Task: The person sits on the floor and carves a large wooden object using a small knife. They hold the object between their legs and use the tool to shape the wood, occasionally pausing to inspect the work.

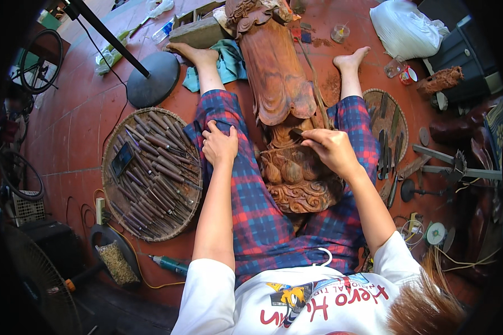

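Observation:
A reddish-brown carved wooden sculpture [279, 67] lies between my legs, with scroll and rounded fruit-like carving at its near end. My right hand [334, 149] pinches a small dark flat piece [296, 133] against the narrow carved neck of the wood. What that piece is made of cannot be made out. On my left thigh, over the plaid trousers [251, 195], rests my left hand [220, 146], holding nothing, its fingers loosely apart. Just left of that leg stands a round woven tray [110, 192] full of wooden-handled carving tools [162, 156], with a phone [122, 159] lying on them.
Right of my leg is another woven tray [399, 111] with flat dark tools. A lamp's round black base [153, 78] stands at the far left, its cord trailing over the red tiles. A green power tool [169, 264], a fan [39, 279] and a white sack [405, 28] lie around.

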Demonstrator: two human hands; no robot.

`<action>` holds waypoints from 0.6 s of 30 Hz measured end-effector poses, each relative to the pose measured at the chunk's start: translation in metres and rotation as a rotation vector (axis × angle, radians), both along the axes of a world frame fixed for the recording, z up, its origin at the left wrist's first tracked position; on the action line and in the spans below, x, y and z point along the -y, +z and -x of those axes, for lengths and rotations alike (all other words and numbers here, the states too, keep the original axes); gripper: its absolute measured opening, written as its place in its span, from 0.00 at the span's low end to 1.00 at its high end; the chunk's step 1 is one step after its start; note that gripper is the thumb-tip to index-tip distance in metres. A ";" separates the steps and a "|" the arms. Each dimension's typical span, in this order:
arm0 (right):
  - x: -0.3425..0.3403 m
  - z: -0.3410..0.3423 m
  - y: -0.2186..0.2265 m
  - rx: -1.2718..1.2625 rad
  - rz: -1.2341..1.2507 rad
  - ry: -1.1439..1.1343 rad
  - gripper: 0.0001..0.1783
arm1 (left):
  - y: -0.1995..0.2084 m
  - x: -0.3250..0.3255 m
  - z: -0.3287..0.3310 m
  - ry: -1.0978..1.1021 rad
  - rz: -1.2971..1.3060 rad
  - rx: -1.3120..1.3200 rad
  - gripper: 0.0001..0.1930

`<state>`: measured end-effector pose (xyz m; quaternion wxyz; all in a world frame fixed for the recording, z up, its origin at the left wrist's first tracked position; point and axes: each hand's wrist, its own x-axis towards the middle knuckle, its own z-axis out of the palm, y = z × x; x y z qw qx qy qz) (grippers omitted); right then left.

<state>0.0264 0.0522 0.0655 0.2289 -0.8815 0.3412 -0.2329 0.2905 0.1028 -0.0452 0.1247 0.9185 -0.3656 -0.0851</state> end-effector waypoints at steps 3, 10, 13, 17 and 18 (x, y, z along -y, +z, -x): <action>0.005 0.004 0.006 0.237 -0.084 -0.078 0.10 | -0.001 0.002 0.001 -0.004 0.001 0.005 0.31; 0.004 -0.004 -0.004 0.360 -0.119 -0.222 0.13 | -0.002 0.003 0.001 0.002 -0.008 0.013 0.31; 0.011 -0.015 -0.013 0.371 -0.059 -0.172 0.15 | -0.001 0.004 0.001 0.018 -0.016 -0.043 0.31; 0.005 -0.012 -0.017 0.306 -0.078 -0.148 0.13 | -0.002 0.001 -0.001 0.015 -0.011 -0.031 0.31; 0.003 -0.012 -0.015 0.273 -0.100 -0.149 0.13 | -0.002 0.000 0.000 0.011 -0.006 -0.015 0.31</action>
